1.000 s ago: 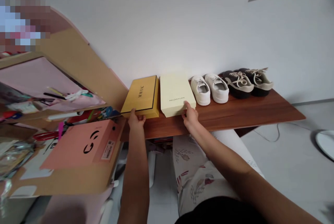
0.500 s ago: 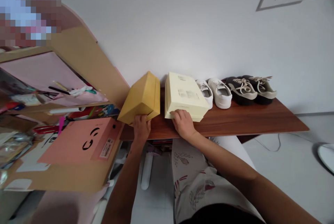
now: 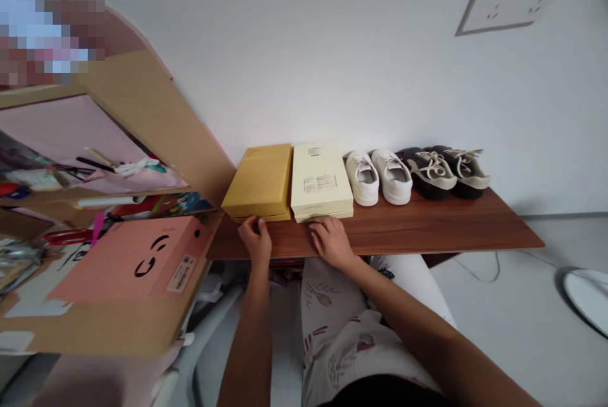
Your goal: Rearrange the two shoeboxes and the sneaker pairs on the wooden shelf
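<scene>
A yellow shoebox (image 3: pixel 260 178) and a cream shoebox (image 3: pixel 319 182) with small printed text lie flat, side by side, on a dark wooden board against the wall. My left hand (image 3: pixel 256 239) is at the front edge of the yellow box, thumb and fingers apart, holding nothing. My right hand (image 3: pixel 333 242) rests at the cream box's lower front edge, fingers loosely spread and seemingly touching it, not wrapped round it. To the right of the cream box stand white sneakers (image 3: pixel 392 179), then black-and-beige sneakers (image 3: pixel 433 173) with beige laces.
The wooden board (image 3: pixel 427 230) ends on the right above a pale floor. At the left, a desk unit with cluttered shelves carries a pink box (image 3: pixel 128 261). A wall socket plate (image 3: pixel 510 2) is at the upper right. A white round object (image 3: pixel 586 299) stands on the floor.
Both boxes were tilted in my hands and now lie flat on the board, squared beside each other. My hands have lowered and loosened from them. The view has shifted slightly.
</scene>
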`<move>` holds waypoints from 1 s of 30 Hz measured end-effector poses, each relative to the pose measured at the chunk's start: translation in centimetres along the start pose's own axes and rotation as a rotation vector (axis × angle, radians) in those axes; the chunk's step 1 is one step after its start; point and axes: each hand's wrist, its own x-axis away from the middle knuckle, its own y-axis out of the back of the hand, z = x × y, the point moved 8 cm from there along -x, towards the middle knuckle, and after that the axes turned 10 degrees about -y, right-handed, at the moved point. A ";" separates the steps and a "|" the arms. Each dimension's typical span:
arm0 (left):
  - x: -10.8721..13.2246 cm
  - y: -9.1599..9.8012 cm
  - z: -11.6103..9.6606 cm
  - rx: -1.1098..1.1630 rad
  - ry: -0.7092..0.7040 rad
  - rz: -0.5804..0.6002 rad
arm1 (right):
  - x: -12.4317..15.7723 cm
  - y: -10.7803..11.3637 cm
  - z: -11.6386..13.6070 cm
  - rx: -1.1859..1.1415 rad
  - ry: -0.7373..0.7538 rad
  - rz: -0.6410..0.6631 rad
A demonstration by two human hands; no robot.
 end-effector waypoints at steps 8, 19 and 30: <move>5.8 -0.3 -7.5 0.099 0.218 -0.244 | 4.6 11.7 -12.7 -0.128 -0.334 -0.360; 5.8 -22.1 -27.7 0.280 -0.105 0.284 | -2.0 14.3 -23.0 -0.141 -0.699 -0.339; 8.4 -26.1 -21.5 0.808 0.713 0.144 | 1.1 11.5 -25.3 -1.161 -0.988 -0.401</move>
